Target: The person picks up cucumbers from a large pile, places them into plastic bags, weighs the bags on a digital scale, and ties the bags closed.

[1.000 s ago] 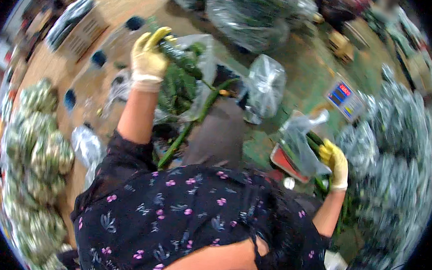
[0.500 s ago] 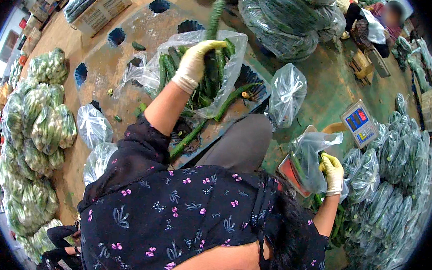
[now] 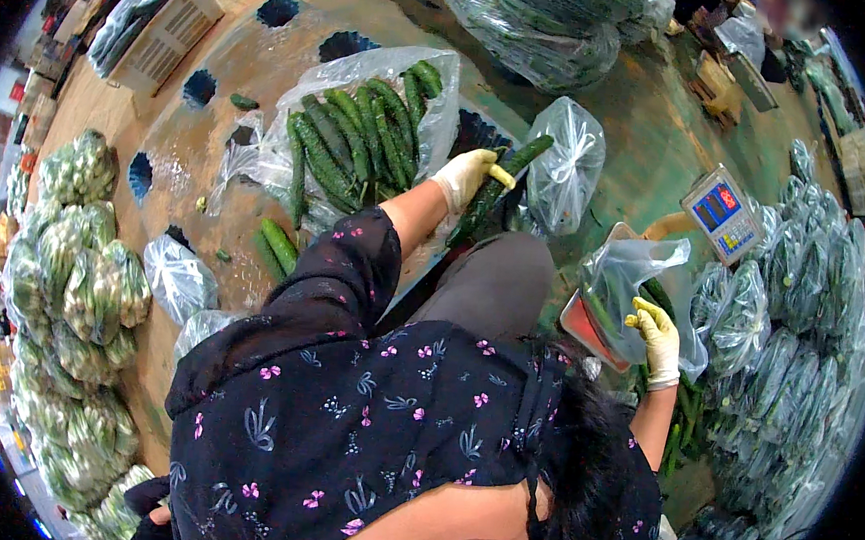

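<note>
My left hand (image 3: 474,180), in a pale glove with yellow fingertips, is closed around a dark green cucumber (image 3: 533,153) at the near right edge of the blue-rimmed board. Just left of it, a row of cucumbers (image 3: 361,140) lies on an opened clear plastic bag (image 3: 440,85). Off to the right, my gloved right hand (image 3: 658,338) has its fingers curled together at the mouth of a clear plastic bag (image 3: 644,253). Cucumbers show inside that bag, which rests on a red-topped scale (image 3: 586,333). The hand partly hides the bag's edge.
Beyond the scale stands its lit display (image 3: 723,215). Tied clear bags (image 3: 570,169) flank my knee, with bagged cucumbers (image 3: 778,354) stacked at right. Bagged pale vegetables (image 3: 81,276) line the left; large filled bags (image 3: 530,26) stand ahead. Two cucumbers (image 3: 275,249) lie near my left sleeve.
My left hand has moved right and nearer from above the cucumber pile, carrying a cucumber. The pile now lies uncovered in a row. My right hand stays by the bag, its fingers slightly shifted.
</note>
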